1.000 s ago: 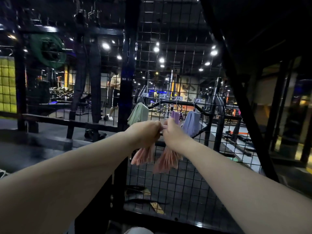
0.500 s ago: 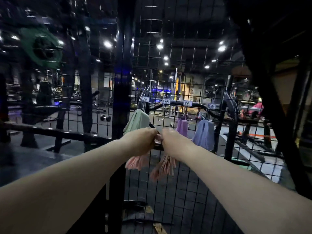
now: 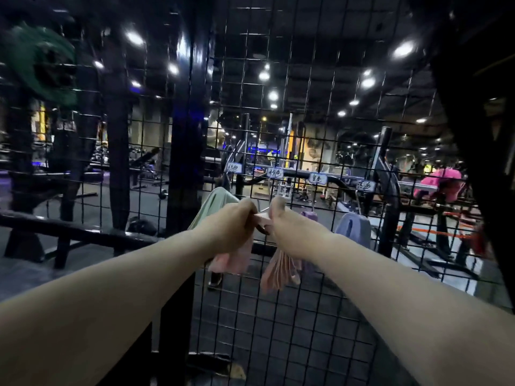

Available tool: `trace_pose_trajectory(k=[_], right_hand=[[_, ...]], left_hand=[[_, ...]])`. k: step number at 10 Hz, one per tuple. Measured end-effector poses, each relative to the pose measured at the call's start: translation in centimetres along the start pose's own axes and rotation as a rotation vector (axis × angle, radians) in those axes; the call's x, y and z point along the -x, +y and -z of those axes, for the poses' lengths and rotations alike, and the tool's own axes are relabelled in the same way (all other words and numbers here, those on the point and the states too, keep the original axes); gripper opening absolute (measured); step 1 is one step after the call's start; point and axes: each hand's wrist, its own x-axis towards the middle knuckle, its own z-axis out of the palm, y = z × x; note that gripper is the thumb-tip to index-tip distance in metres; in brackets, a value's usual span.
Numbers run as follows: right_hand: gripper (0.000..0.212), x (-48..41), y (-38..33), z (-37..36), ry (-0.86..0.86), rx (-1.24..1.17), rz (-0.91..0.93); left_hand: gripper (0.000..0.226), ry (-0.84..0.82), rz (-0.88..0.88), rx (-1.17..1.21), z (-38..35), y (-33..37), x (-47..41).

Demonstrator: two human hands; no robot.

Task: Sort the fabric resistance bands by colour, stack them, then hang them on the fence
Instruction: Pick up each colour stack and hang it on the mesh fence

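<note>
A stack of pink bands point(image 3: 278, 270) is draped at the black wire fence point(image 3: 306, 121), its two ends hanging below my hands. My left hand point(image 3: 231, 227) grips the left part of the stack and my right hand point(image 3: 289, 229) grips the right part, both held together at the mesh. Green bands point(image 3: 214, 203) hang on the fence just left of my hands. Purple bands point(image 3: 310, 217) show behind my right hand, and blue bands point(image 3: 354, 228) hang further right. Small white labels point(image 3: 274, 172) are fixed on the mesh above each hanging place.
A thick black post point(image 3: 186, 129) stands left of the mesh panel. A dark rail point(image 3: 69, 229) runs along the left. Beyond the fence lie gym machines, and a green weight plate point(image 3: 41, 62) sits high on the left. A person in pink point(image 3: 443, 185) is far right.
My view has tilted and shifted, so the fence and bands sit a little lower in frame. Both hands stay closed on the pink stack at the mesh.
</note>
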Motion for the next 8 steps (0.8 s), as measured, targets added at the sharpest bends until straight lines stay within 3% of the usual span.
trace_pose_trajectory(k=[1,2,3,4,6,8], right_hand=[[0.03,-1.2,0.6,0.0,0.099,0.047,-0.007],[0.036,-2.2,0.0,0.8,0.156,0.146,0.033],[0.021,-3.5,-0.1,0.7,0.176,0.028,0.032],[0.024,-5.0,0.4,0.7,0.186,0.03,0.031],[0.022,-6.8,0.9,1.3,0.121,0.115,0.058],[0.037,-7.8,1.7,0.8,0.16,0.227,0.029]], left_hand=[[0.015,0.077,-0.048,-0.071,-0.8,-0.1,-1.3],[0.016,0.139,-0.003,-0.14,-0.6,-0.1,-2.6],[0.017,0.105,0.027,-0.213,0.0,-0.4,-4.0],[0.045,0.051,0.03,-0.208,0.4,-0.8,-5.1],[0.031,0.026,0.035,-0.247,-0.7,-2.5,-7.5],[0.022,0.054,0.106,-0.261,-1.9,-2.4,-9.0]])
